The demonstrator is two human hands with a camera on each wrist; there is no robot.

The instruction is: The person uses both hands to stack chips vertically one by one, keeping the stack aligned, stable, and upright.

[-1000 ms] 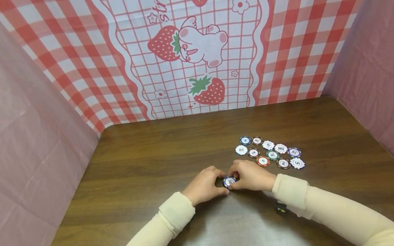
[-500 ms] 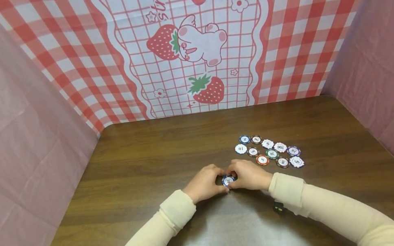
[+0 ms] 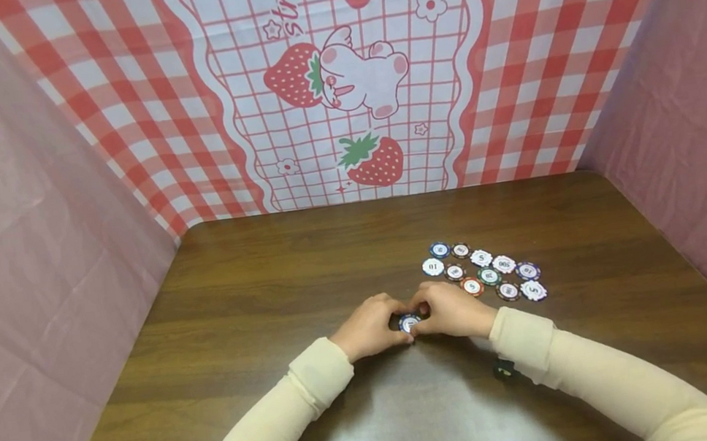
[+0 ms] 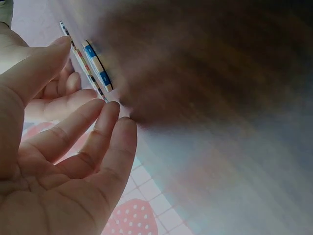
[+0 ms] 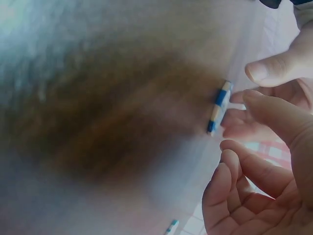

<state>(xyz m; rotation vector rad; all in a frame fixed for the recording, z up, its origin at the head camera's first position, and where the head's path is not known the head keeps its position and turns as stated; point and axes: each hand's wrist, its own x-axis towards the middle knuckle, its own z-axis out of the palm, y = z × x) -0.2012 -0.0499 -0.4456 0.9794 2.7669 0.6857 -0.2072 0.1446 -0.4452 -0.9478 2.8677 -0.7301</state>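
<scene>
Blue-edged chip (image 3: 409,324) between left hand (image 3: 369,327) and right hand (image 3: 452,311), on the worktop (image 3: 267,275).
Head view: thumbs and fingers bend in a narrow ring around the chip, its numeral illegible; beyond the right hand, loose chips (image 3: 489,276) read 10, 5, 500 and 20, some inverted; the worktop is brown woodgrain with glare at the near side, backed by a red-and-white checked cloth (image 3: 530,44) bearing strawberries and sideways lettering "stra", cut off; pink drapes (image 3: 20,254) flank both sides. Left wrist view: blue-and-cream edge visible, no writing readable. Right wrist view: same edge between the hands; whether either grips it, cannot tell.
</scene>
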